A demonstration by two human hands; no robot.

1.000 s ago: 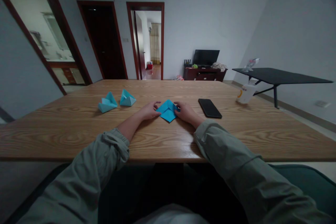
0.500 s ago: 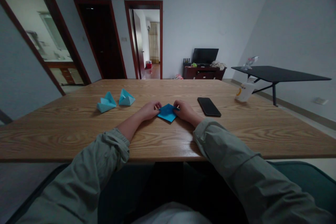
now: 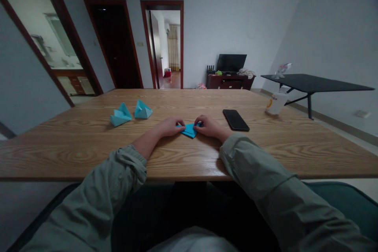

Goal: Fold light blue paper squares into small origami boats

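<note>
A folded sheet of blue origami paper (image 3: 190, 130) lies flat on the wooden table (image 3: 88, 145), low in the middle of the view. My left hand (image 3: 170, 126) pinches its left corner and my right hand (image 3: 207, 126) pinches its right corner. Most of the sheet's upper part is hidden by my fingers. Further left stand two finished blue origami pieces (image 3: 121, 115) (image 3: 143, 110), both peaked and apart from my hands. A black smartphone (image 3: 236, 120) lies face down or dark just beyond my right hand.
A white cup with a yellow mark (image 3: 276, 103) stands near the table's far right edge. Beyond it is a black side table (image 3: 313, 82). A dark cabinet with a monitor (image 3: 232, 63) stands against the far wall, between doorways at left.
The blue sheet has been folded narrower and now shows less area. My hands have closed in on it, with fingers gripping its corners.
</note>
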